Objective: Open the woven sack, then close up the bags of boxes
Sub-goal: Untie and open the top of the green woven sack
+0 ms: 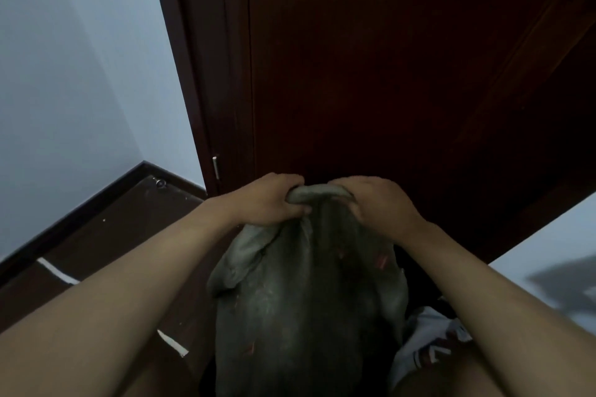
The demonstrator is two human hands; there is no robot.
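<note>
Left hand (274, 200) was clamped on the rolled top edge of the woven sack (300, 306), fingers curled over it, thumb beneath. Right hand (377, 203) gripped the same rolled edge just beside the left, at its 3 o'clock; a short bridge of grey fabric ran between the two fists. Sack mouth was bunched at 12 o'clock of the sack body; the grey body hung toward 6 o'clock, between the forearms. Loose flaps sagged at 9 and 3 o'clock.

Judged step: opening the sack, mouth not yet spread. Next move likely calls for drawing the fists apart to unroll the rim.

Contents of the sack not visible. A crumpled white printed bag (429, 338) lay at 4 o'clock of the sack, touching it; no boxes discernible. Dark wooden door (387, 58) stood behind at 12 o'clock, wall (71, 58) at 10 o'clock.
</note>
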